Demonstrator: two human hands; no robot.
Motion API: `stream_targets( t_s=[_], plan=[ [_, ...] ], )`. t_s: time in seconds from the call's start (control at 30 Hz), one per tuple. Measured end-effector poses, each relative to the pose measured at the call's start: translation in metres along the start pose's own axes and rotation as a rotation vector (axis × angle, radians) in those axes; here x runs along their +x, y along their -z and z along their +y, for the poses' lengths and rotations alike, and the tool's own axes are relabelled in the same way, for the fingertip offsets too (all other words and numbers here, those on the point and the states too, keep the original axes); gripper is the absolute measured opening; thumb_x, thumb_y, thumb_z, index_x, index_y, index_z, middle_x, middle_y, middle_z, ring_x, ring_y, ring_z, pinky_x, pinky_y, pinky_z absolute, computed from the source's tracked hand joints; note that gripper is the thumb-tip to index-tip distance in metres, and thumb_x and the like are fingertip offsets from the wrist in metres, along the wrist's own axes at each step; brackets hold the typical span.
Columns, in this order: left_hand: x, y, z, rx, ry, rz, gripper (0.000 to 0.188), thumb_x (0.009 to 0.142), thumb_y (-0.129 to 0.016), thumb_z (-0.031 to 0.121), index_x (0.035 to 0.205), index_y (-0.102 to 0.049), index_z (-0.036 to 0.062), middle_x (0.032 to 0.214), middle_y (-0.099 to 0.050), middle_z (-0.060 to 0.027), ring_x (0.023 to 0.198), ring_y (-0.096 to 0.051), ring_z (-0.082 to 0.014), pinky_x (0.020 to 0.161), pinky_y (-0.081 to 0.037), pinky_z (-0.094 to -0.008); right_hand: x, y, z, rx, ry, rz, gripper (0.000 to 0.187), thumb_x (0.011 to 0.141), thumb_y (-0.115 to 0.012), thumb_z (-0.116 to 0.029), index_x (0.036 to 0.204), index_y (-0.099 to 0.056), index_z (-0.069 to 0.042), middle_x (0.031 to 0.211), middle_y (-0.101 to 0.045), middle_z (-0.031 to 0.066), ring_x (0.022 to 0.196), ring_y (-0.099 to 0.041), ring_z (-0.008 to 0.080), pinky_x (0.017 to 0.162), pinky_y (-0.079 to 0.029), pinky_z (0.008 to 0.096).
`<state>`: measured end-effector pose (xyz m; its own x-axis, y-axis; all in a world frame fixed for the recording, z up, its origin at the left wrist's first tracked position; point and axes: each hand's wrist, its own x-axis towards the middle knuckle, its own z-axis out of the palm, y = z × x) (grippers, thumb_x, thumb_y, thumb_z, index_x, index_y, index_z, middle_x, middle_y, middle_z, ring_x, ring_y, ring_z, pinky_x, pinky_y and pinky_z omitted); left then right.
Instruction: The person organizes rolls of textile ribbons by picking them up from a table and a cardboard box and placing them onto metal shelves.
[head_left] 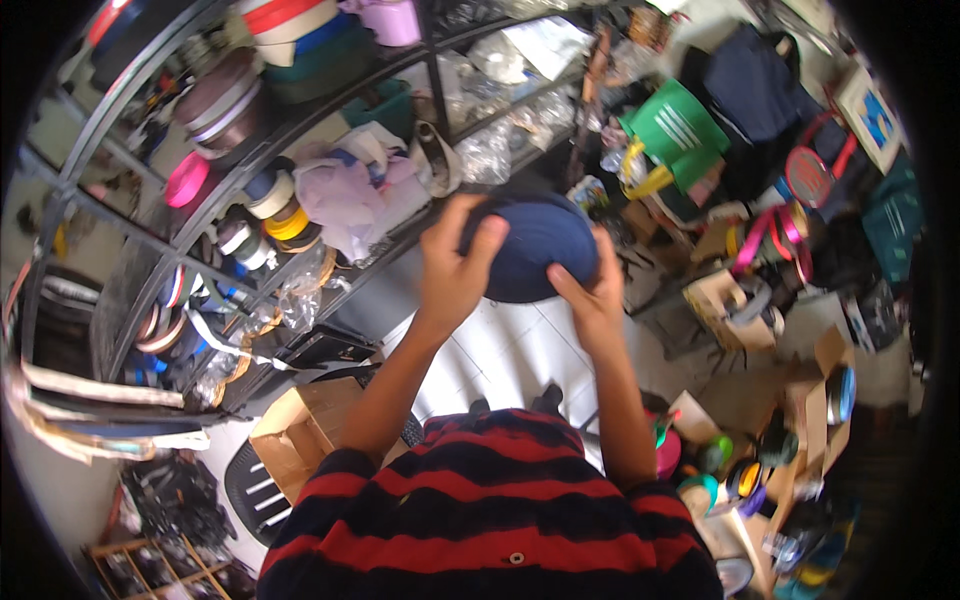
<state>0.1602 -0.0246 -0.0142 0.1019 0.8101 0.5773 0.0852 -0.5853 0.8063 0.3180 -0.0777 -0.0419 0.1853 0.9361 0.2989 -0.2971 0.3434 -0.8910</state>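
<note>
Both of my hands grip a dark blue roll of webbing [537, 243], a flat round coil with faint rings, held up in front of me above the floor. My left hand [457, 265] is closed on its left edge, the thumb on the near face. On the opposite edge my right hand [592, 292] holds it, its thumb pressed on the lower right of the coil. The fingers behind the roll are mostly hidden, and motion blurs it slightly.
A black metal shelf [433, 75] holds rolls of webbing, a pink roll [186, 179] and plastic bags. Nearby are an open cardboard box [300, 425] on a black chair [243, 490], a green bag [677, 133], a dark backpack [752, 82] and boxes of ribbon rolls at right.
</note>
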Motion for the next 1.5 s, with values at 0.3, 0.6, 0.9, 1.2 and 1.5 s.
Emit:
stream_targets(
  t_s=[0.3,0.6,0.9,1.2,1.5],
  plan=[
    [0.026,-0.049,0.005,0.070,-0.044,-0.171,0.024,0.083,-0.070,0.012,0.103,-0.061,0.0022,0.083,-0.067,-0.0125,0.076,-0.067,-0.0188,0.070,-0.050,-0.0291,0.053,0.064,-0.054,-0.423,-0.034,-0.190,0.030,0.081,-0.071,-0.002,0.107,-0.058,0.002,0.099,-0.063,0.0072,0.097,-0.058,0.0141,0.089,-0.044,0.0274],
    [0.036,-0.059,0.014,0.017,0.095,0.187,0.022,0.091,-0.061,0.015,0.107,-0.059,-0.0004,0.091,-0.067,-0.0119,0.082,-0.064,-0.0162,0.076,-0.049,-0.0291,0.066,0.064,-0.022,0.095,0.030,-0.278,0.042,0.086,-0.064,-0.005,0.123,-0.043,0.001,0.120,-0.051,0.0122,0.110,-0.049,0.0167,0.098,-0.037,0.0325],
    [0.038,-0.064,0.015,-0.030,0.179,0.302,0.025,0.096,-0.056,0.017,0.113,-0.059,-0.0008,0.094,-0.065,-0.0074,0.086,-0.059,-0.0113,0.079,-0.047,-0.0271,0.098,0.040,-0.040,0.160,0.037,-0.190,0.033,0.091,-0.063,-0.012,0.119,-0.049,-0.003,0.109,-0.058,0.0066,0.099,-0.056,0.0132,0.090,-0.044,0.0277],
    [0.064,-0.046,0.021,0.155,0.015,0.059,0.026,0.096,-0.056,0.020,0.110,-0.061,-0.0016,0.090,-0.067,-0.0081,0.082,-0.060,-0.0116,0.075,-0.047,-0.0253,0.105,0.046,-0.055,-0.021,0.048,-0.354,0.028,0.086,-0.066,-0.003,0.109,-0.050,0.001,0.097,-0.060,0.0069,0.092,-0.056,0.0116,0.083,-0.045,0.0250],
    [0.065,-0.102,0.016,-0.135,0.042,0.275,0.024,0.099,-0.051,0.019,0.110,-0.056,-0.0018,0.097,-0.061,-0.0073,0.092,-0.055,-0.0110,0.083,-0.043,-0.0246,0.100,0.043,-0.043,0.398,0.131,0.110,0.031,0.093,-0.062,-0.015,0.115,-0.043,-0.004,0.107,-0.055,0.0079,0.099,-0.052,0.0119,0.090,-0.042,0.0280]
  ],
)
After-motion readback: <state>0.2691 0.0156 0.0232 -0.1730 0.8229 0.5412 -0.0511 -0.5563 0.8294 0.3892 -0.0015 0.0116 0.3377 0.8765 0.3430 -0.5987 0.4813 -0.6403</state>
